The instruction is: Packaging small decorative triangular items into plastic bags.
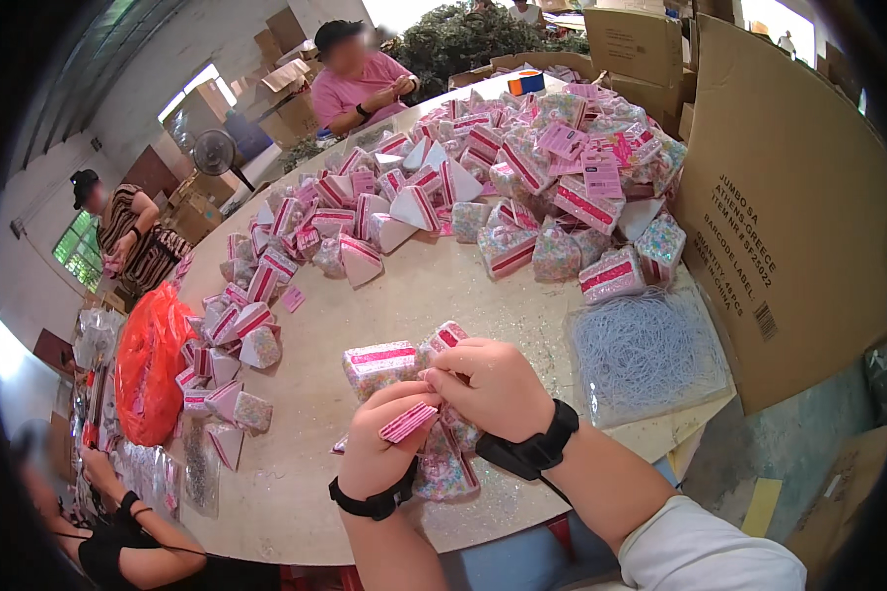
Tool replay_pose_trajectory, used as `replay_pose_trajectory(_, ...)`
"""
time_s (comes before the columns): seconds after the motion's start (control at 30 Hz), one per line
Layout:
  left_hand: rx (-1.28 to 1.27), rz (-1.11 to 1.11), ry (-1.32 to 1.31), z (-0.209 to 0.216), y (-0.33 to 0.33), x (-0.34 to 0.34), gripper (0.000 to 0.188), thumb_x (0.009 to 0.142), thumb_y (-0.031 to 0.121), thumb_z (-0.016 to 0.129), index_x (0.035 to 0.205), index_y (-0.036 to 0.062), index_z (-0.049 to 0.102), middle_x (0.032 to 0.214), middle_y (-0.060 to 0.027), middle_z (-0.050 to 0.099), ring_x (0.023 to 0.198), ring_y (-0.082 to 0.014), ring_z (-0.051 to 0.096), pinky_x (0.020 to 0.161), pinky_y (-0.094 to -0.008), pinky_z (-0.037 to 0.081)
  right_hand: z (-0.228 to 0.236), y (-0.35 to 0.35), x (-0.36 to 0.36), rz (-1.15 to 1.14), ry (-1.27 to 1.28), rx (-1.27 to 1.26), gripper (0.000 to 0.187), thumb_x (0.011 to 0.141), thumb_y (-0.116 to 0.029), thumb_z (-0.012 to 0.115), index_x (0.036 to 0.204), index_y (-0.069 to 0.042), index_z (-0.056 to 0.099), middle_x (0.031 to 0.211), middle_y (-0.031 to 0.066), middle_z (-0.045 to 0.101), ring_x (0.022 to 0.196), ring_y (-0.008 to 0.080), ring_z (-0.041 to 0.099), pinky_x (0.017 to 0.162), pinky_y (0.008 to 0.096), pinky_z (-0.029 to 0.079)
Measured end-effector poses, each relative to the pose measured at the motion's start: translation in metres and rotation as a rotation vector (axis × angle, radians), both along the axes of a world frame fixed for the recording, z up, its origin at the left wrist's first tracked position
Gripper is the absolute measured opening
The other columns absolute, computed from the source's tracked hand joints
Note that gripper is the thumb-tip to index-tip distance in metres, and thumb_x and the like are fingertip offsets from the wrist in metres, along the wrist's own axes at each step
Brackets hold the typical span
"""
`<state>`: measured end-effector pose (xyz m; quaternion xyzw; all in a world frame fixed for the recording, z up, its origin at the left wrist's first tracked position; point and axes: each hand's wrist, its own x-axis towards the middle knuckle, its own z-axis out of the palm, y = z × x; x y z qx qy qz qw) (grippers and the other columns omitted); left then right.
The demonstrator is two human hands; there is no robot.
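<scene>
Near the table's front edge, my left hand [384,445] is closed, with a small stack of pink cards [409,422] sticking out of its fingers. My right hand [495,382] pinches right beside the left fingertips; whatever lies between its fingers is too small to make out. Just beyond the hands sits a glittery cake-slice ornament [380,366] with a pink band, and another slice ornament [446,337] is partly covered by the right hand. Below the hands, between my wrists, lies a further sequined ornament [445,475], partly hidden.
A large heap of cake-slice ornaments [443,187] with pink tags covers the table's far side. To the right are a bag of pale thin strings [650,355] and a tall cardboard box [788,217]. An orange-red plastic bag [153,364] stands left. Several people work around the table.
</scene>
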<state>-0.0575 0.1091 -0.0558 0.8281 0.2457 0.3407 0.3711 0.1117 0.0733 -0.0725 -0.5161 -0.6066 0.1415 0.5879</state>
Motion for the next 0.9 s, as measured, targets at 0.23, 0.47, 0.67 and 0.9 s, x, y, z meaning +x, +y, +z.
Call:
replay_pose_trajectory(0.23, -0.044, 0.025, -0.021, 0.001, -0.001, -0.004, 0.020, 0.079, -0.004, 0.063, 0.098, -0.0015, 0.066, 0.098, -0.0110, 0.063, 0.086, -0.0207, 0.061, 0.074, -0.0287, 0.049, 0.002, 0.000, 0.014, 0.363, 0.497, -0.348, 0.017, 0.087, -0.011, 0.054, 0.095, -0.001, 0.065, 0.063, 0.0072, 0.059, 0.050, 0.0168, 0.053, 0.048, 0.0301, 0.042)
replay_pose_trajectory(0.47, -0.047, 0.032, -0.016, 0.002, -0.001, -0.004, 0.022, 0.078, -0.004, 0.062, 0.099, -0.0002, 0.067, 0.098, -0.0103, 0.064, 0.085, -0.0197, 0.061, 0.073, -0.0279, 0.048, 0.002, -0.002, 0.044, 0.805, 1.162, -0.348, 0.020, 0.088, -0.002, 0.046, 0.104, 0.004, 0.057, 0.089, 0.0140, 0.064, 0.056, 0.0143, 0.060, 0.049, 0.0243, 0.047)
replay_pose_trajectory(0.67, -0.041, 0.036, 0.006, 0.003, -0.002, -0.004, 0.021, 0.079, -0.005, 0.062, 0.099, -0.0004, 0.066, 0.098, -0.0097, 0.064, 0.084, -0.0186, 0.061, 0.072, -0.0272, 0.048, 0.006, -0.003, 0.042, 0.917, 1.099, -0.253, 0.034, 0.091, -0.001, 0.042, 0.124, 0.005, 0.045, 0.126, 0.0224, 0.052, 0.086, 0.0226, 0.066, 0.072, 0.0296, 0.053)
replay_pose_trajectory(0.9, -0.038, 0.038, 0.000, 0.004, -0.003, -0.002, 0.021, 0.079, -0.005, 0.062, 0.099, -0.0006, 0.066, 0.097, -0.0100, 0.063, 0.084, -0.0182, 0.061, 0.072, -0.0271, 0.048, 0.011, -0.006, 0.039, 1.093, 1.214, -0.133, 0.042, 0.092, 0.001, 0.038, 0.134, 0.004, 0.037, 0.138, 0.0223, 0.041, 0.102, 0.0287, 0.062, 0.086, 0.0350, 0.050)
